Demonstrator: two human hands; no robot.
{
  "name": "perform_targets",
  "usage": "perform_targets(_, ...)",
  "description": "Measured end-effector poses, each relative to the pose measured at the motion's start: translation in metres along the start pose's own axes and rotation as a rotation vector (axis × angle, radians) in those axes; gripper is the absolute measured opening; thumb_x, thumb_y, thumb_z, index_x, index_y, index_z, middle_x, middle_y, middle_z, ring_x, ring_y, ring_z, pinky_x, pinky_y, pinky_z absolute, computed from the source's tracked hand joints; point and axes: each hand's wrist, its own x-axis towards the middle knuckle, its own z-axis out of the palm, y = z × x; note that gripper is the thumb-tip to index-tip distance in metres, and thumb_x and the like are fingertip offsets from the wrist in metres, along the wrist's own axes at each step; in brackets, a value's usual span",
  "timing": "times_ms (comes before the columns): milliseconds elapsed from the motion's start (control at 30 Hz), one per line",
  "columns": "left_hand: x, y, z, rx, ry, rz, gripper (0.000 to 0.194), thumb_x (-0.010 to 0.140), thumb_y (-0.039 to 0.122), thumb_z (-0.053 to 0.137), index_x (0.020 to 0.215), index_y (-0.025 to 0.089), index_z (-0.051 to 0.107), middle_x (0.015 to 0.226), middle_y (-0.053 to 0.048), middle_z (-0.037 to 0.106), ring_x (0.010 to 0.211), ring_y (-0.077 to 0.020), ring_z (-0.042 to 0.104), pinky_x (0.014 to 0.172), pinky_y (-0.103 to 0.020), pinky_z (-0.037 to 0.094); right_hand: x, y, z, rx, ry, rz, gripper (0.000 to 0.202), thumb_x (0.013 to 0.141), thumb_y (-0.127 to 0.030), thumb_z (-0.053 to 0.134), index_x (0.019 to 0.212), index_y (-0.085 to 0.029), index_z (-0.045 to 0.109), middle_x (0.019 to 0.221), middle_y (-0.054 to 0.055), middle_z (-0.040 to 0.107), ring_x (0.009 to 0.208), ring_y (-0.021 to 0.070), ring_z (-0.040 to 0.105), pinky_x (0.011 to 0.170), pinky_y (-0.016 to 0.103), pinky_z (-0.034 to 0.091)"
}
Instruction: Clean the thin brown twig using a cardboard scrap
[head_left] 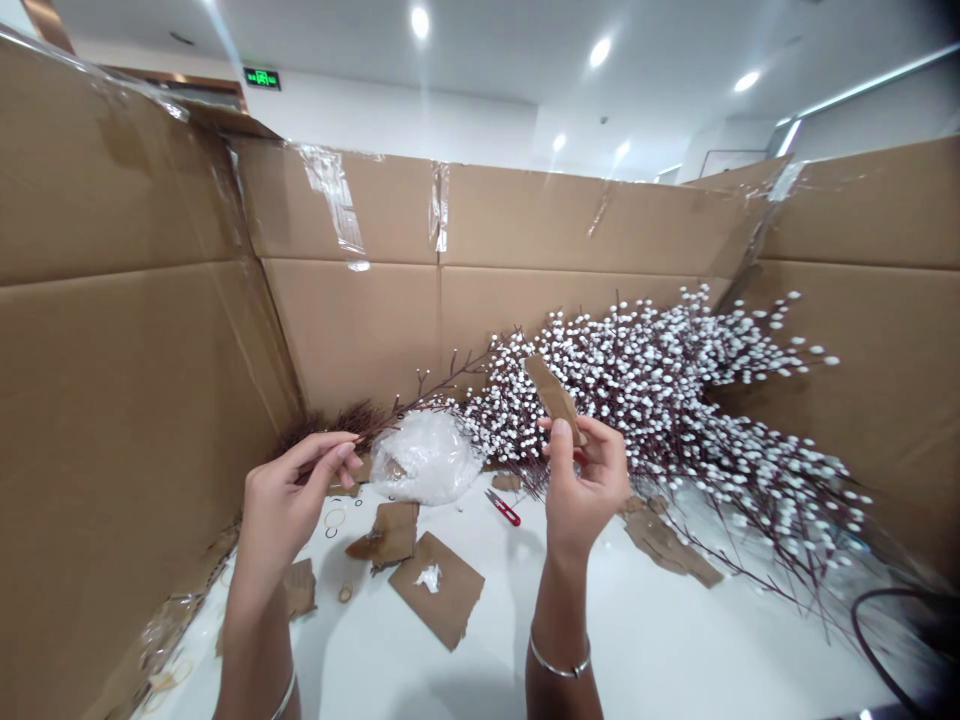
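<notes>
Pinching the torn, flat brown cardboard strip [551, 388] near its lower end, best pressing lightly to avoid creasing; apparently pinching the thin, dark-brown, sparsely budded twig [441, 386] by its near end, best supporting without bending. Tilting the strip above the right hand [589, 490], curling fingers behind the thumb; arching the left hand [289, 500] inward, pointing the twig beyond its fingertips.

- Left hand [296, 500]: bare fingers, bare forearm; a smooth, slim silver-toned bangle [285, 696] partly shows.
- Right hand [589, 490]: bare fingers and forearm; a thin, rounded silver-toned bracelet [555, 669] circles the wrist, with small raised metal details, too small to make out.
</notes>
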Motion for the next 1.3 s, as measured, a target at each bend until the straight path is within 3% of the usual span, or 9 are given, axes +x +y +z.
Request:
perform_targets(300,-0.0007,-0.0023,0.0043,0.0,0.067,-0.003,0.018,0.088,0.038,0.064,0.096,0.023,0.072,0.081,0.0,0.071,0.064,-0.0122,0.063,0.065,-0.024,0.054,-0.0018,-0.0039,-0.0001,0.03,0.014,0.01,0.018,0.086,-0.029,0.066,0.098,-0.017,0.062,0.082,0.006,0.075,0.066,0.0158,0.069,0.056,0.027,0.052)
perform_targets(567,-0.0008,-0.0009,0.0058,-0.008,0.056,0.0,0.019,0.088,0.038,0.063,0.095,0.023,0.072,0.079,0.0,0.071,0.063,-0.0126,0.063,0.064,-0.024,0.055,-0.002,-0.002,0.0024,0.035,-0.028,0.007,0.015,0.086,-0.029,0.066,0.096,-0.018,0.063,0.082,0.005,0.075,0.063,0.0141,0.066,0.056,0.026,0.049)
perform_targets(833,-0.0032,0.0004,0.0069,0.012,0.041,-0.007,0.018,0.088,0.039,0.063,0.094,0.024,0.072,0.078,0.001,0.07,0.061,-0.0125,0.063,0.062,-0.025,0.055,-0.0027,0.0001,0.0039,0.068,-0.097,0.081,0.018,0.088,-0.032,0.064,0.1,-0.019,0.062,0.087,0.006,0.075,0.072,0.0165,0.069,0.061,0.027,0.05)
perform_targets(1300,-0.0028,0.0006,0.0048,0.005,0.058,0.01,0.018,0.089,0.038,0.062,0.093,0.024,0.071,0.079,0.0,0.07,0.063,-0.0122,0.063,0.063,-0.024,0.053,-0.0015,0.0042,0.0047,0.067,-0.102,0.079,0.016,0.088,-0.031,0.065,0.099,-0.02,0.063,0.087,0.005,0.075,0.074,0.017,0.069,0.065,0.029,0.052)
